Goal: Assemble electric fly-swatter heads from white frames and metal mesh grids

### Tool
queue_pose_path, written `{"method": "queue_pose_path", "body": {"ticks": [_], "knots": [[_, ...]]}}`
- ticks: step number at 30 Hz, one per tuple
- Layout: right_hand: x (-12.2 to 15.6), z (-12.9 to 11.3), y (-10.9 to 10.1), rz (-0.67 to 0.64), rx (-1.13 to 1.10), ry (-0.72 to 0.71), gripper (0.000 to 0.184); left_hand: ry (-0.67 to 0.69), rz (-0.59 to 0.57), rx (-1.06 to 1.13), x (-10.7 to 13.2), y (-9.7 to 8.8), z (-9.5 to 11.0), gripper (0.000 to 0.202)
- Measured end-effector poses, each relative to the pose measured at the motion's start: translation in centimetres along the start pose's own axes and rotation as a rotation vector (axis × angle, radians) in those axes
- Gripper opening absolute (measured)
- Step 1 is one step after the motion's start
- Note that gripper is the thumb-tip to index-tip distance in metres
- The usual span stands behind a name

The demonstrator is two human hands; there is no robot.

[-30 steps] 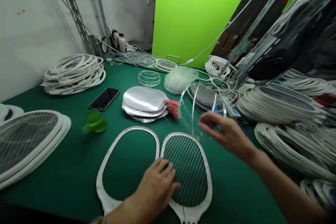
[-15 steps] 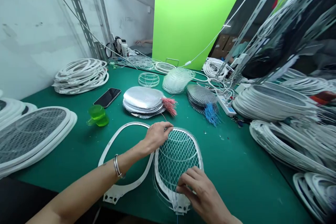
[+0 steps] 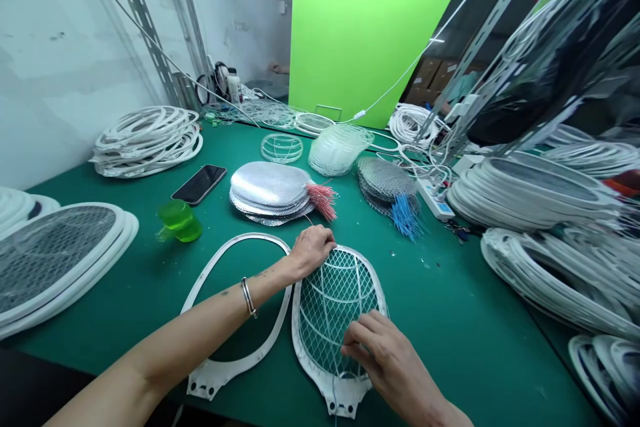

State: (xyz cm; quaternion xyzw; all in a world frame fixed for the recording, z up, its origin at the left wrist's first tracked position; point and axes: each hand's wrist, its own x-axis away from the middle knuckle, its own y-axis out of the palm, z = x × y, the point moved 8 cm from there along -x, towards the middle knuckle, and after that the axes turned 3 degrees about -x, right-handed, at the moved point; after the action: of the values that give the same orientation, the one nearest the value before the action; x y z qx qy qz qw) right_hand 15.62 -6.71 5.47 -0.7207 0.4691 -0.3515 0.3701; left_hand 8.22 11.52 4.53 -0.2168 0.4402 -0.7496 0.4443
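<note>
The left hand (image 3: 313, 251), fingers pressed together, holds the top rim of a meshed swatter frame (image 3: 340, 327); the right hand (image 3: 387, 360) curls over its mesh, though whether it pinches is hard to tell — a bare frame (image 3: 207, 260) lies just beside.

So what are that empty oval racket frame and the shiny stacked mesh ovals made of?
The empty oval racket frame looks like moulded white plastic: smooth, slightly glossy, with formed holes at its neck. The stacked mesh ovals look like thin perforated metal, perhaps aluminium, judging by their silvery sheen and fine holes, though the exact metal can't be told from here.
</note>
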Motion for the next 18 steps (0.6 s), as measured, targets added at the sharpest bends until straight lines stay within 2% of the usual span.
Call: {"method": "queue_pose_path", "body": {"ticks": [8, 13, 18], "knots": [[-0.3, -0.1, 0.6, 0.003, 0.07, -0.003, 0.016, 0.006, -0.003, -0.055, 0.2, 0.8, 0.3, 0.014], [-0.3, 0.2, 1.1, 0.0, 0.076, 0.004, 0.014, -0.033, -0.009, -0.074, 0.4, 0.5, 0.5, 0.013], [-0.1, 0.2, 1.0, 0.004, 0.067, 0.0, 0.014, -0.093, -0.062, -0.068, -0.2, 0.2, 0.3, 0.012]]}}
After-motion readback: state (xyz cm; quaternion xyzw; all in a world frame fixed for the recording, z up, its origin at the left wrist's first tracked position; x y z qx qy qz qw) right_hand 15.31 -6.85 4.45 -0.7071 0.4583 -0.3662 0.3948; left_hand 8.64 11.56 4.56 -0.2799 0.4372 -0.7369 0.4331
